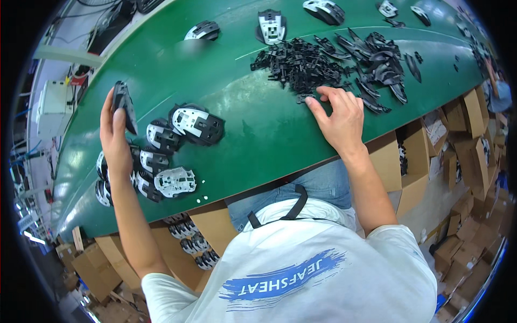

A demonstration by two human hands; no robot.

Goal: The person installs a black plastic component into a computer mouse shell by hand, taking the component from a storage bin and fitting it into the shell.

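Observation:
On the left, my left hand (114, 137) grips a dark computer mouse shell (125, 106) on edge, thumb on one side and fingers behind. At the near edge of a heap of small black plastic clips (301, 65), my right hand (342, 116) hovers low with thumb and fingers apart. A small black clip (305, 98) lies by its thumb tip. Below my left hand sits a cluster of white-and-black mouse shells (153, 161). A larger white-and-black mouse shell (198, 124) rests beside them, and a white shell piece (175, 182) lies nearest me.
Curved black side pieces (377, 56) are piled right of the clips. More mouse shells, including one upright white-and-black shell (271, 27), stand along the far side of the green table (253, 145). Open cardboard boxes (414, 161) line the near edge. Another person (501, 94) is at far right.

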